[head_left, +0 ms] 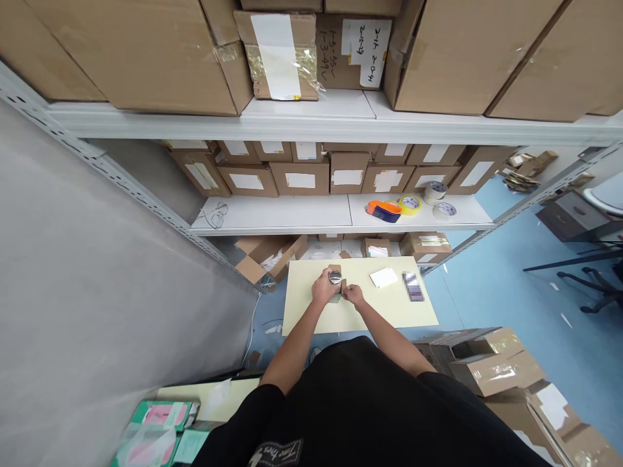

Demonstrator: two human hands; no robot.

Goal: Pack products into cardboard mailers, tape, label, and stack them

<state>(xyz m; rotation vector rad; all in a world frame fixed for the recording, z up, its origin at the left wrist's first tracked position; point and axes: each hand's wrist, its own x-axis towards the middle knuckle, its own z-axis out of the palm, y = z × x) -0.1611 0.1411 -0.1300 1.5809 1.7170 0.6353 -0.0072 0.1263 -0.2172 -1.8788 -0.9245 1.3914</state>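
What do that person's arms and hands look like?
The sleeves are short and black, like the shirt, which has pale lettering. The forearms are bare. The left hand and right hand wear no gloves. They're too small to tell about rings.

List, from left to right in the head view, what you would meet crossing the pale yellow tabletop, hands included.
Left hand, round silver-topped object, right hand, white rectangular item, pixelated dark purple item.
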